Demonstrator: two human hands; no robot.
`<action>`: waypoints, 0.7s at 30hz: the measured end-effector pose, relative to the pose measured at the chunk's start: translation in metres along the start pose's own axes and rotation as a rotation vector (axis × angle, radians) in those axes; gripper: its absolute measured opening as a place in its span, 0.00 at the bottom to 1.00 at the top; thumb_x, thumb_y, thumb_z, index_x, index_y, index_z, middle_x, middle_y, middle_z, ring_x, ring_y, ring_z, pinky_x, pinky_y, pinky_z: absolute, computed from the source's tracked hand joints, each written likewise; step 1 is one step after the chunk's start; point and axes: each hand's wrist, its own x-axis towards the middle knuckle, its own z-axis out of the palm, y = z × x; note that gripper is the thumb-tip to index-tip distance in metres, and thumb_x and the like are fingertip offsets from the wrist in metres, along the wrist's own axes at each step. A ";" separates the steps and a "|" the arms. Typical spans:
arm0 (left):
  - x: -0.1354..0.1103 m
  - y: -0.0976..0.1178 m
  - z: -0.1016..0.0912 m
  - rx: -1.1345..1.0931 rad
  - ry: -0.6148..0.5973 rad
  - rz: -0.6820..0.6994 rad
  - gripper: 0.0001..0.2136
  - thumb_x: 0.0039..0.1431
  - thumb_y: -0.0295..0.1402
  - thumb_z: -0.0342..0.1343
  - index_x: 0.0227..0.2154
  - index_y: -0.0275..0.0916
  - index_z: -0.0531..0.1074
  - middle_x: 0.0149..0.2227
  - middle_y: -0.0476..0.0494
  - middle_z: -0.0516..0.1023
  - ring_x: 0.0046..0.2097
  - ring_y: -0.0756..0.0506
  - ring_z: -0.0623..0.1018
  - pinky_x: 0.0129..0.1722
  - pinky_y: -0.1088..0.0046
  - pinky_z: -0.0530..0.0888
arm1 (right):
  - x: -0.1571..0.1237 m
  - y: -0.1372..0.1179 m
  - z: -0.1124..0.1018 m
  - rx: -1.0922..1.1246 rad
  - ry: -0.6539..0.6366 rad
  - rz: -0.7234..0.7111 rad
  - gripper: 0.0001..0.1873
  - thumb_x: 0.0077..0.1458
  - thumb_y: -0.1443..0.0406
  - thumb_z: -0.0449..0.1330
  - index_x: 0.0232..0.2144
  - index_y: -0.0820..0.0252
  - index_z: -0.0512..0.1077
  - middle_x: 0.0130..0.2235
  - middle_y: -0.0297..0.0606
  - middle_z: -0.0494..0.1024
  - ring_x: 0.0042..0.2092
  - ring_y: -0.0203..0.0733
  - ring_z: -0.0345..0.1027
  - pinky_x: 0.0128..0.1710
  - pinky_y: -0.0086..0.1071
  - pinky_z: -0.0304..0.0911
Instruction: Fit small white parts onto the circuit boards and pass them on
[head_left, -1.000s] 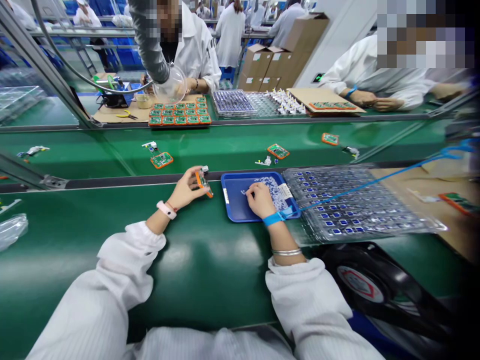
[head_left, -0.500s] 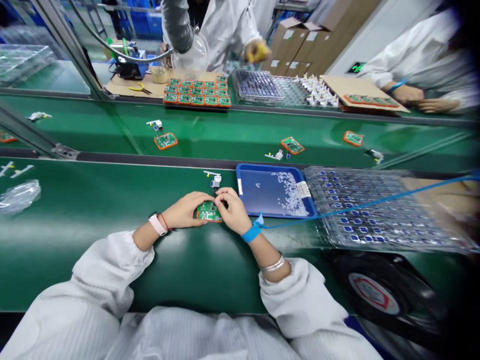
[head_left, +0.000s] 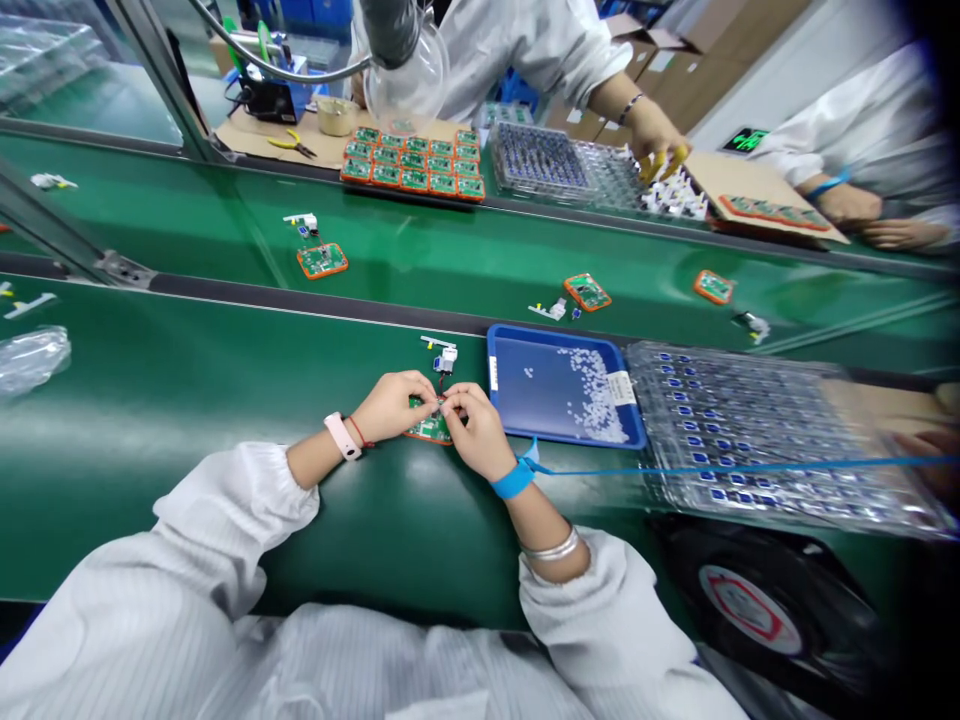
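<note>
Fingers (head_left: 429,396) of left hand (head_left: 390,408) and right hand (head_left: 477,432) pinched narrow over green circuit board (head_left: 421,430), mid-frame on green table (head_left: 225,400); exact grip hidden. Board looks light, stiff, fragile; take by orange edge (head_left: 429,441).

A rectangular printed circuit board (head_left: 429,428) lies on the conveyor desk (head_left: 187,400) between the left hand (head_left: 390,408) and right hand (head_left: 478,430), with a rectangular plastic tray (head_left: 562,385) just right, then a clear plastic blister tray (head_left: 780,440).

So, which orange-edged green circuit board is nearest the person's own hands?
The circuit board between the left hand and right hand; the other boards lie farther away.
</note>
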 end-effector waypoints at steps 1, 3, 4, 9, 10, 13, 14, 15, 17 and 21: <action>0.002 0.001 0.000 0.009 -0.009 -0.018 0.04 0.49 0.25 0.57 0.23 0.36 0.75 0.32 0.46 0.77 0.35 0.48 0.76 0.39 0.73 0.71 | 0.001 0.001 0.001 0.000 0.005 0.016 0.07 0.53 0.69 0.51 0.24 0.59 0.65 0.37 0.42 0.68 0.41 0.41 0.64 0.41 0.37 0.63; 0.005 0.002 -0.002 0.042 -0.035 -0.049 0.05 0.49 0.25 0.56 0.22 0.36 0.75 0.31 0.46 0.78 0.35 0.48 0.76 0.38 0.73 0.71 | 0.002 0.004 0.002 -0.011 0.015 0.035 0.07 0.53 0.69 0.51 0.24 0.59 0.65 0.36 0.42 0.67 0.39 0.41 0.64 0.39 0.37 0.63; 0.007 0.002 -0.002 0.060 -0.052 -0.060 0.04 0.49 0.25 0.56 0.22 0.36 0.75 0.31 0.46 0.78 0.35 0.48 0.76 0.38 0.72 0.71 | 0.002 0.004 0.004 -0.024 0.016 0.037 0.07 0.52 0.70 0.51 0.23 0.59 0.64 0.35 0.42 0.67 0.39 0.41 0.64 0.39 0.37 0.63; 0.008 0.000 -0.006 0.070 -0.092 -0.033 0.03 0.49 0.26 0.56 0.24 0.37 0.75 0.32 0.46 0.77 0.36 0.47 0.76 0.39 0.72 0.70 | 0.001 -0.007 0.006 -0.164 0.029 -0.037 0.07 0.51 0.72 0.50 0.24 0.59 0.64 0.35 0.43 0.67 0.39 0.42 0.63 0.41 0.38 0.63; 0.006 -0.001 -0.007 0.068 -0.080 -0.010 0.02 0.49 0.27 0.57 0.25 0.37 0.74 0.32 0.46 0.77 0.37 0.47 0.75 0.40 0.71 0.70 | 0.002 -0.009 0.004 -0.193 0.049 -0.067 0.07 0.52 0.72 0.50 0.24 0.59 0.64 0.35 0.43 0.68 0.40 0.42 0.63 0.41 0.38 0.63; 0.000 -0.005 -0.007 0.077 -0.055 0.069 0.05 0.50 0.28 0.57 0.31 0.37 0.73 0.35 0.45 0.76 0.39 0.46 0.75 0.42 0.70 0.70 | 0.010 -0.004 -0.020 -0.268 0.135 -0.132 0.07 0.53 0.70 0.50 0.25 0.59 0.66 0.37 0.43 0.69 0.42 0.43 0.64 0.44 0.39 0.61; -0.001 -0.006 -0.007 0.080 -0.053 0.089 0.05 0.51 0.29 0.57 0.32 0.37 0.73 0.36 0.45 0.76 0.39 0.46 0.75 0.42 0.69 0.70 | 0.014 0.004 -0.032 -0.296 0.179 -0.125 0.07 0.53 0.70 0.51 0.25 0.59 0.66 0.37 0.43 0.70 0.42 0.43 0.64 0.44 0.39 0.61; -0.002 -0.007 -0.008 0.084 -0.053 0.100 0.05 0.51 0.29 0.56 0.33 0.37 0.72 0.37 0.44 0.75 0.39 0.46 0.75 0.42 0.69 0.70 | 0.018 0.014 -0.046 -0.329 0.229 -0.100 0.06 0.52 0.69 0.52 0.25 0.59 0.67 0.36 0.43 0.70 0.42 0.44 0.64 0.44 0.40 0.61; -0.003 -0.007 -0.008 0.086 -0.049 0.099 0.05 0.52 0.29 0.56 0.33 0.37 0.72 0.37 0.44 0.75 0.39 0.46 0.74 0.42 0.69 0.70 | 0.025 0.040 -0.073 -0.376 0.322 0.010 0.06 0.50 0.67 0.53 0.23 0.59 0.67 0.34 0.43 0.71 0.41 0.45 0.64 0.43 0.41 0.61; -0.002 -0.004 -0.009 0.060 -0.051 0.078 0.04 0.53 0.30 0.55 0.32 0.37 0.72 0.35 0.45 0.75 0.38 0.47 0.74 0.40 0.71 0.69 | 0.028 0.080 -0.101 -0.377 0.338 0.191 0.06 0.47 0.66 0.54 0.20 0.59 0.67 0.30 0.42 0.72 0.37 0.44 0.65 0.40 0.41 0.62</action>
